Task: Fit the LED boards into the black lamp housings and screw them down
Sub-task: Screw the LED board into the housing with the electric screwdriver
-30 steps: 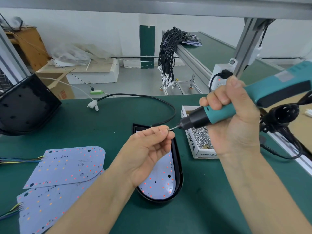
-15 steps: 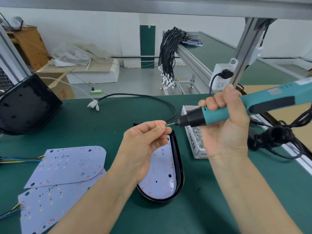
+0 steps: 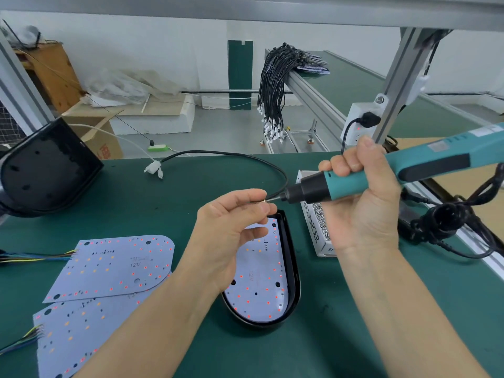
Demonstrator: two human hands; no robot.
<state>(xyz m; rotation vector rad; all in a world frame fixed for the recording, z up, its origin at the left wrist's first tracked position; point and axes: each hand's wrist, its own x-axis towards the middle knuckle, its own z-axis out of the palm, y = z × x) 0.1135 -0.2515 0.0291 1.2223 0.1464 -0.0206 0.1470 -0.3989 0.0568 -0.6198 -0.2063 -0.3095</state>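
Green matting (image 3: 174,203) covers the bench, with an aluminium frame overhead and a concrete floor beyond. One black lamp housing (image 3: 294,279) lies at the centre, and one LED board (image 3: 259,290) sits inside it, printed "12V". Two more loose LED boards lie to the left, overlapping: the upper one (image 3: 114,268) also reads "12V", the lower one (image 3: 73,336) carries coloured wires at its left edge. A second black housing (image 3: 46,170) leans at the far left.

The left hand (image 3: 231,236) pinches a small screw (image 3: 264,201) between thumb and fingertips, held up above the housing at the tip of the driver bit. The right hand (image 3: 362,203) is wrapped around one teal electric screwdriver (image 3: 409,170), its bit pointing left at the screw. One white box of screws (image 3: 313,227), partly behind the right hand, shows the word "BALANCER" on its side. One bundle of black cables (image 3: 275,85) hangs off a rail in the background.
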